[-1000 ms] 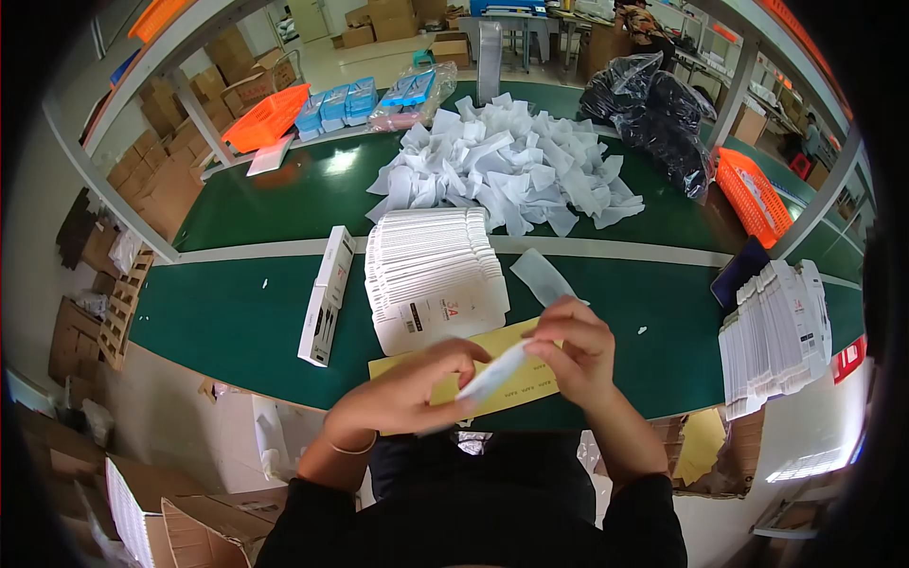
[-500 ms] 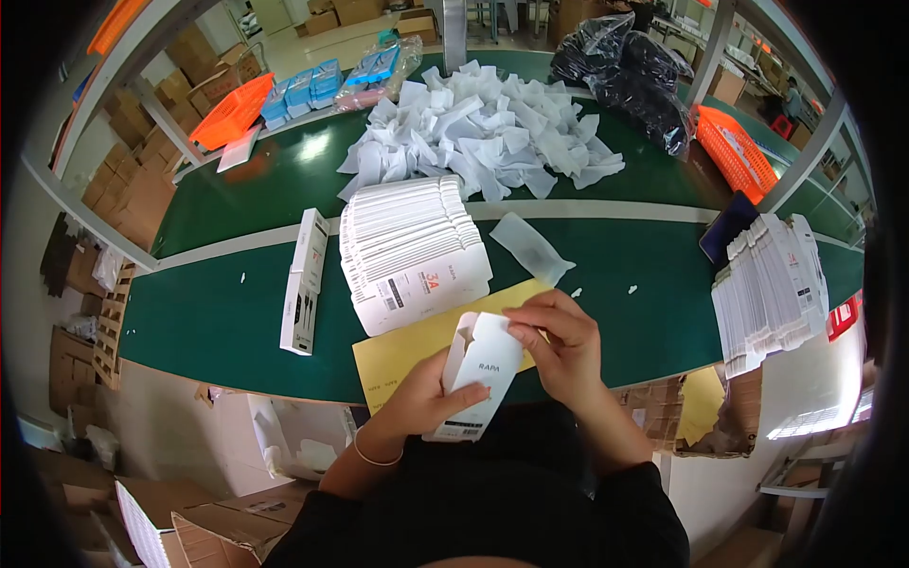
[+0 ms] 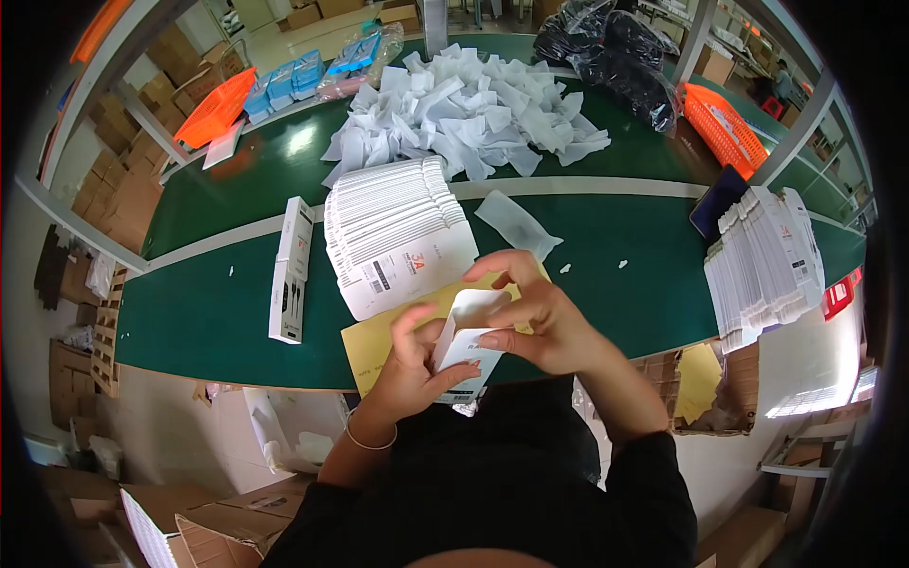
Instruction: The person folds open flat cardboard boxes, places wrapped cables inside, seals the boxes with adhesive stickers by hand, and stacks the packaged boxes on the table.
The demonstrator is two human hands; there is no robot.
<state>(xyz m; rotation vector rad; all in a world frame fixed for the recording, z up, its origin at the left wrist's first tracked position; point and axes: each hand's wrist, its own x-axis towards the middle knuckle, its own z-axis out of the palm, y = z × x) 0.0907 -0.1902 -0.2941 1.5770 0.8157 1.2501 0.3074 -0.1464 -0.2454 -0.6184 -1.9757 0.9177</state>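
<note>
Right hand (image 3: 554, 331) moved in, pinching white box (image 3: 462, 353) with left hand (image 3: 407, 377); long axis forward, mouth foremost.

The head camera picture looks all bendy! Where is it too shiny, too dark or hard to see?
Head view: the green table's front edge curves, probably from a very wide lens; the corners go black; glare makes a white patch on the tabletop near the left orange basket, plus white streaks at lower right; small print on the open white box is too tiny to read.
</note>
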